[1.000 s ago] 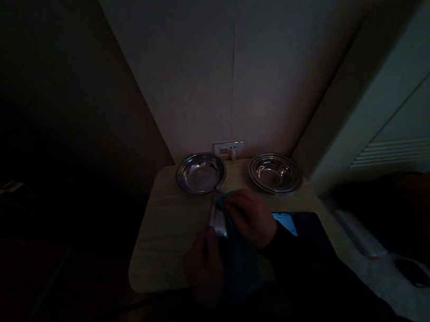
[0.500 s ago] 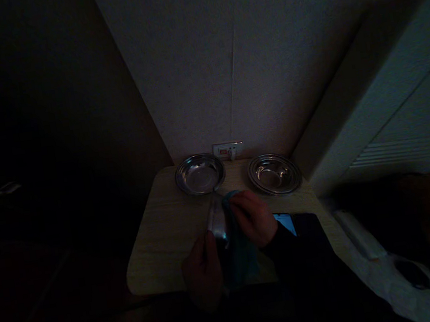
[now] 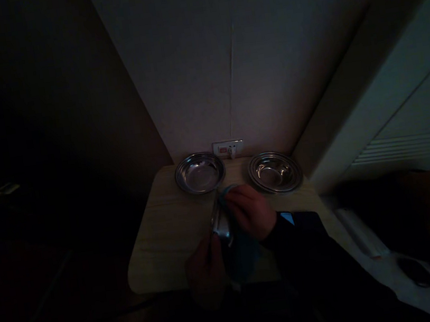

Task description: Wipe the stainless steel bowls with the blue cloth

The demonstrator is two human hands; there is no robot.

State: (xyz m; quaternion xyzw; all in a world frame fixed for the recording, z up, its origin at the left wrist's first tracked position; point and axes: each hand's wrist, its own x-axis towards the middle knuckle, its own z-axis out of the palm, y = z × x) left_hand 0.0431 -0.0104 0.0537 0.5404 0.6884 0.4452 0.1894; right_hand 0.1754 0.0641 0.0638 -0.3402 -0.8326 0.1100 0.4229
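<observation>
The room is very dark. My left hand [image 3: 205,270] grips the lower edge of a steel dish [image 3: 219,223] held on edge above the small wooden table [image 3: 162,237]. My right hand [image 3: 249,212] presses a teal cloth [image 3: 239,251] against the dish's inner face. The cloth hangs down below both hands. Two more steel dishes lie flat at the table's back: one at the left [image 3: 199,173], one at the right [image 3: 274,172].
A white wall socket [image 3: 228,148] sits on the wall behind the dishes. A lit phone screen [image 3: 287,218] shows beside my right sleeve. A pale door or cabinet [image 3: 401,119] stands at the right; dark space lies left of the table.
My right hand with the cloth has shifted slightly up and back over the dish. My sleeve now covers more of the phone screen. The left hand keeps its hold.
</observation>
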